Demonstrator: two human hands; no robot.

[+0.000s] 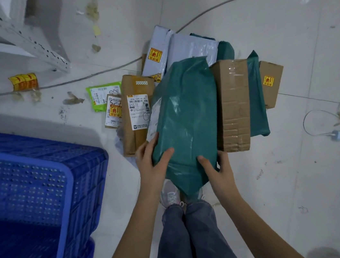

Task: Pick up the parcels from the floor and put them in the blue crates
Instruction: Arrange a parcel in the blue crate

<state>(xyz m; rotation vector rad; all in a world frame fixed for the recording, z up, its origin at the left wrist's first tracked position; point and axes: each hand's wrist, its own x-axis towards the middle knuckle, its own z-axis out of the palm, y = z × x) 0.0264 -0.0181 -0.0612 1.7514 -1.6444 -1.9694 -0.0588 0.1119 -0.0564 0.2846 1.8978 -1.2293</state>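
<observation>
Pale floor tiles (257, 182) are carrying the parcel pile ahead of us. We are holding the green mailer bag (183, 123) by its near end, left hand (151, 165) and right hand (218, 169) gripping both edges. It looks floppy, so we should be supporting it underneath while swinging it left to the blue crate (33, 188).

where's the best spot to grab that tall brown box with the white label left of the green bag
Grip the brown box across its two long sides near the end closest to the person, coming from above. It lies flat and narrow, so one hand could probably span it. Its right edge is tucked under the green bag, held by the left hand and right hand, so lift that away first.
</observation>
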